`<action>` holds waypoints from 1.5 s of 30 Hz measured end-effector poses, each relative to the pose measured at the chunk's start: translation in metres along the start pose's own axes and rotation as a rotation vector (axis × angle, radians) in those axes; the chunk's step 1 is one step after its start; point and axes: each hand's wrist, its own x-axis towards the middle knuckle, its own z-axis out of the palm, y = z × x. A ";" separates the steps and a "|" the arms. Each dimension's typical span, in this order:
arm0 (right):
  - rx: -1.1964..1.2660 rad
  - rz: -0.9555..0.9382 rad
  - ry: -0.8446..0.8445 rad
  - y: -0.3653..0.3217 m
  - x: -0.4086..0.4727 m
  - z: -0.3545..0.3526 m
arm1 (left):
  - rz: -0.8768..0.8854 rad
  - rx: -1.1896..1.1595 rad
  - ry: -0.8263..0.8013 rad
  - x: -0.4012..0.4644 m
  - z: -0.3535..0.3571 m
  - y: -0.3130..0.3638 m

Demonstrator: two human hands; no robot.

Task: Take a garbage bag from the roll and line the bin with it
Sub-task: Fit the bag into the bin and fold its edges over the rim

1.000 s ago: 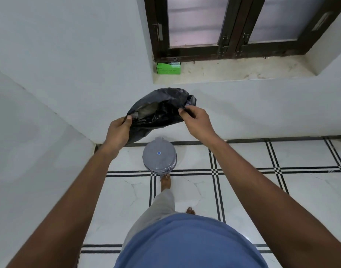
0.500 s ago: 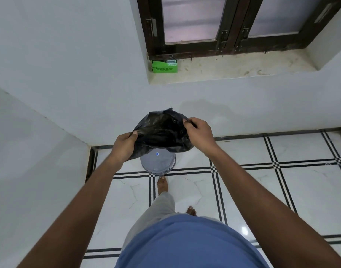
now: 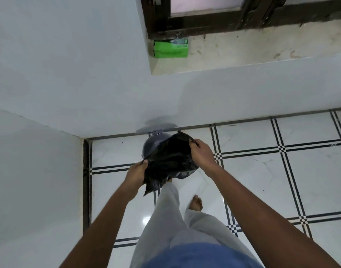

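Stretching crumpled black plastic garbage bag [image 3: 169,161] between both hands | left hand [image 3: 135,174] pinches near edge | right hand [image 3: 201,154] pinches far edge | over round grey bin [image 3: 149,147]

Garbage bag [image 3: 169,161] over the bin [image 3: 151,147], box [image 3: 170,48] on sill [image 3: 252,49] behind.

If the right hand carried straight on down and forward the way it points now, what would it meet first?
Most likely the grey bin. The right hand pinches the far edge of the black garbage bag above the bin's opening, so bag and rim would probably meet first. Depth is hard to judge from this one view.
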 end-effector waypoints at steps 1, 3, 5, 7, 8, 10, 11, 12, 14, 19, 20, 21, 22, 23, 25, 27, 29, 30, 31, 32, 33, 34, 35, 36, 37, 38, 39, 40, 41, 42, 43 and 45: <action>0.022 0.072 -0.023 0.009 0.009 0.007 | -0.045 -0.070 -0.018 0.009 0.002 -0.006; 0.083 0.215 -0.053 0.023 0.026 0.021 | -0.101 -0.156 -0.035 0.029 0.005 -0.019; 0.159 0.325 -0.079 0.034 0.035 0.031 | -0.119 -0.214 -0.033 0.041 0.008 -0.028; 0.225 0.419 -0.114 0.039 0.044 0.040 | -0.119 -0.281 -0.028 0.053 0.008 -0.031; 0.257 0.455 -0.128 0.042 0.049 0.046 | -0.117 -0.326 -0.015 0.058 0.008 -0.029; 0.335 0.515 -0.153 0.046 0.056 0.058 | -0.105 -0.421 0.037 0.067 0.004 -0.020; 0.380 0.518 -0.152 0.047 0.060 0.063 | -0.082 -0.451 0.072 0.070 0.002 -0.014; 0.418 0.503 -0.148 0.046 0.062 0.068 | -0.031 -0.444 0.111 0.072 0.000 -0.008; 0.464 0.431 -0.140 0.043 0.071 0.080 | 0.187 -0.330 0.168 0.074 -0.006 0.001; 0.560 0.194 -0.124 0.049 0.086 0.110 | 0.757 0.065 0.182 0.075 -0.012 -0.001; 0.581 0.168 -0.129 0.054 0.088 0.116 | 0.799 0.119 0.189 0.077 -0.013 -0.006; 0.607 0.141 -0.120 0.057 0.092 0.123 | 0.828 0.164 0.202 0.083 -0.012 -0.013; 0.614 0.120 -0.119 0.061 0.096 0.129 | 0.849 0.208 0.219 0.088 -0.012 -0.022; 0.626 0.108 -0.120 0.065 0.101 0.134 | 0.863 0.267 0.254 0.093 -0.010 -0.030; 0.630 0.097 -0.117 0.071 0.108 0.140 | 0.812 0.332 0.318 0.109 -0.007 -0.050; 0.637 0.136 -0.111 0.075 0.122 0.146 | 0.654 0.281 0.367 0.136 -0.005 -0.069; 0.630 0.196 -0.113 0.085 0.139 0.155 | 0.387 0.190 0.332 0.167 0.000 -0.084; 0.625 0.229 -0.103 0.090 0.149 0.159 | 0.230 0.097 0.281 0.181 0.003 -0.089; 0.624 0.268 -0.089 0.097 0.162 0.166 | 0.085 -0.024 0.236 0.199 0.006 -0.094; 0.617 0.309 -0.080 0.106 0.176 0.173 | -0.033 -0.134 0.201 0.215 0.011 -0.097; 0.609 0.345 -0.070 0.117 0.192 0.182 | -0.113 -0.220 0.179 0.232 0.016 -0.100; 0.589 0.374 -0.053 0.126 0.207 0.188 | -0.161 -0.292 0.161 0.249 0.022 -0.100; 0.576 0.391 -0.037 0.136 0.223 0.195 | -0.173 -0.351 0.140 0.268 0.027 -0.102; 0.554 0.402 -0.025 0.144 0.239 0.201 | -0.159 -0.390 0.126 0.289 0.031 -0.104; 0.544 0.407 -0.016 0.155 0.258 0.209 | -0.132 -0.401 0.111 0.314 0.033 -0.110; 0.529 0.403 -0.001 0.163 0.274 0.215 | -0.101 -0.381 0.098 0.337 0.035 -0.111; 0.519 0.387 0.009 0.172 0.292 0.223 | -0.065 -0.354 0.088 0.365 0.037 -0.114; 0.481 0.366 0.021 0.177 0.307 0.227 | -0.029 -0.306 0.098 0.385 0.039 -0.111; 0.425 0.347 0.029 0.185 0.322 0.235 | 0.001 -0.255 0.120 0.408 0.042 -0.113; 0.341 0.321 0.041 0.187 0.333 0.239 | 0.020 -0.167 0.144 0.429 0.044 -0.113; 0.251 0.300 0.048 0.195 0.346 0.246 | 0.038 -0.091 0.139 0.455 0.047 -0.121; 0.109 0.267 0.032 0.209 0.365 0.260 | 0.010 0.029 0.134 0.501 0.055 -0.135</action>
